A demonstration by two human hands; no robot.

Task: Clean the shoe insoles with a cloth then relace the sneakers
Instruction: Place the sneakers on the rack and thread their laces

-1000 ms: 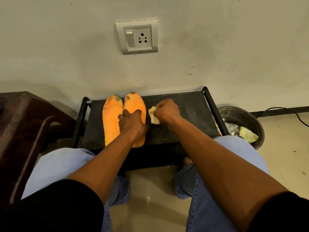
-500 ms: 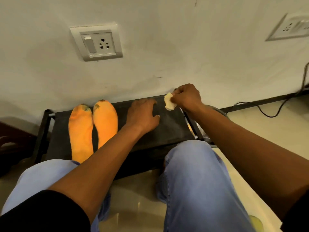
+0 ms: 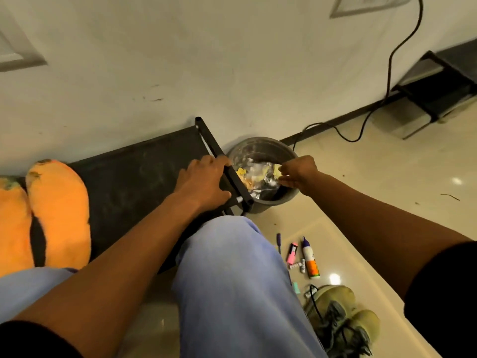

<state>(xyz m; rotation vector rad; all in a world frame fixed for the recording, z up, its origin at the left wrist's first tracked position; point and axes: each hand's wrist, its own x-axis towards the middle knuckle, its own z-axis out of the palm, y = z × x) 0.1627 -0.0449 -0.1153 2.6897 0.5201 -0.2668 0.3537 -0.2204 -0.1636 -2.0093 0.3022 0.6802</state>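
Floor bin (image 3: 261, 141) now under right hand (image 3: 300, 173), grip unclear; left hand (image 3: 204, 182) clasps rack rail (image 3: 209, 139).

My left hand (image 3: 204, 182) rests on the black rack (image 3: 129, 177), fingers curled over its right end bar. My right hand (image 3: 296, 173) hangs over the grey bin (image 3: 260, 140) — pale cloth (image 3: 277, 168) at the fingertips, grip unclear. 2 orange insoles (image 3: 58, 210) lie side by side on the rack. Sneakers (image 3: 340, 319) sit at lower right.

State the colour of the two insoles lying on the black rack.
The insoles are orange, dark-smudged at the toes; seen in the head view.
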